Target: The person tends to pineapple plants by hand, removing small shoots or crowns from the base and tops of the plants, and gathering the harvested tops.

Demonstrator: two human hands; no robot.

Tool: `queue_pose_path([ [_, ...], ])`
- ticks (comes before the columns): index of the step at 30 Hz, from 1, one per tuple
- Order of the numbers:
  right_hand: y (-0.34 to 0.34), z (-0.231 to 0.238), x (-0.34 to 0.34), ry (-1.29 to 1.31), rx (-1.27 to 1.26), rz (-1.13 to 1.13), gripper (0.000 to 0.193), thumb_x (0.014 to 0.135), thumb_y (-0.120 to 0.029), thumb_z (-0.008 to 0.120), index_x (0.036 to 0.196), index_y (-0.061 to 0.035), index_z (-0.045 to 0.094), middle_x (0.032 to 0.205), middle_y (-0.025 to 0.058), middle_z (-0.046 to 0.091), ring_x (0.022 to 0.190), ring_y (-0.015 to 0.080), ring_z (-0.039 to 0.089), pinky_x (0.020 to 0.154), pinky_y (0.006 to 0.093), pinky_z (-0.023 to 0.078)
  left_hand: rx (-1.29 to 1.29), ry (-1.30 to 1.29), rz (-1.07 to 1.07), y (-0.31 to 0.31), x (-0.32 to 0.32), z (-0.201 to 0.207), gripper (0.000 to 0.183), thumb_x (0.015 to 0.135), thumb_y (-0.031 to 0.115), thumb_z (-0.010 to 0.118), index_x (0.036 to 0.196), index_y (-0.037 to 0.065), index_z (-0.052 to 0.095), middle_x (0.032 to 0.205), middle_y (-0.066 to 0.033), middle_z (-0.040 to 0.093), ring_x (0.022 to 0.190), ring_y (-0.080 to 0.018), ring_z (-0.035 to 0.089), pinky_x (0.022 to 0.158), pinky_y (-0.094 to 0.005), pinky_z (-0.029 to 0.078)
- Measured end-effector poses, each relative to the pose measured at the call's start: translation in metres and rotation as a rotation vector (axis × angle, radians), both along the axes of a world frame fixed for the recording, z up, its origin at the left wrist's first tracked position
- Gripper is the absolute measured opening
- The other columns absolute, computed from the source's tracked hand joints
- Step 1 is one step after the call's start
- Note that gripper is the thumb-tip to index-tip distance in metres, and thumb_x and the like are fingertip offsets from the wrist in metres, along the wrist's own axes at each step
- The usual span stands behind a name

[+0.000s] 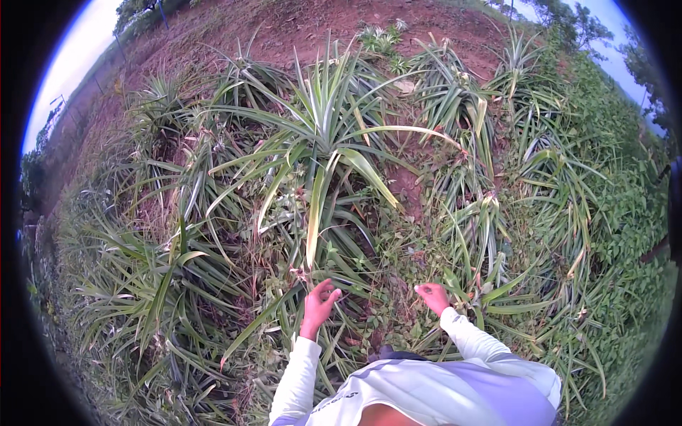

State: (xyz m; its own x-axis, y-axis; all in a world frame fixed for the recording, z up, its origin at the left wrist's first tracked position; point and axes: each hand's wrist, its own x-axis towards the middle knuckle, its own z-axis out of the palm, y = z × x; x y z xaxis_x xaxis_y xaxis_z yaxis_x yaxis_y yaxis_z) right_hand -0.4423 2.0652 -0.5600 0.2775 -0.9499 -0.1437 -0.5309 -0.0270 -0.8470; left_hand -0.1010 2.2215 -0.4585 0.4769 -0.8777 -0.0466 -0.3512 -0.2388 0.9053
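My left hand (320,307) is raised over the plants at the lower middle. Its fingers bend loosely, the thumb stands apart from them, and nothing shows in its grasp. Just beyond its fingertips is the drooping, yellowed leaf (313,227) of a large pineapple plant (325,131); I cannot tell whether they touch. To the right, my right hand (435,298) hovers with the thumb side pointing left and the fingers loosely bent, partly hidden; no held thing shows. A low pineapple plant (490,298) with long green leaves grows right beside it. A gap separates the two hands.
More pineapple plants crowd the left (160,277) and right (561,170), their long leaves spreading outward. Low weeds (408,248) and dry stalks cover the strip between rows. Dense green creepers (618,206) line the right side. Bare reddish soil (312,28) slopes behind.
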Motion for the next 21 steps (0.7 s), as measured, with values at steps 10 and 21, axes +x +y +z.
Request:
queue_pose_path([
  [10, 0.083, -0.006, 0.086, -0.084, -0.018, 0.274, 0.036, 0.086, -0.036, 0.075, 0.093, -0.0003, 0.073, 0.087, 0.0057, 0.068, 0.075, 0.0146, 0.065, 0.069, 0.0305, 0.053, 0.066, 0.414, 0.419, 0.232, -0.045, -0.122, 0.043, 0.088, 0.020, 0.073, 0.125, 0.000, 0.062, 0.103, -0.0136, 0.071, 0.090, -0.0180, 0.069, 0.081, -0.0298, 0.054],
  [21, 0.196, -0.034, 0.161, -0.040, 0.283, 0.532, 0.035, 0.090, -0.032, 0.072, 0.104, -0.0004, 0.070, 0.089, 0.0024, 0.066, 0.077, 0.0109, 0.063, 0.061, 0.0231, 0.053, 0.140, 0.340, 0.734, 0.412, -0.097, -0.164, 0.042, 0.088, 0.027, 0.071, 0.121, 0.001, 0.065, 0.102, -0.0141, 0.072, 0.097, -0.0245, 0.070, 0.089, -0.0354, 0.053],
])
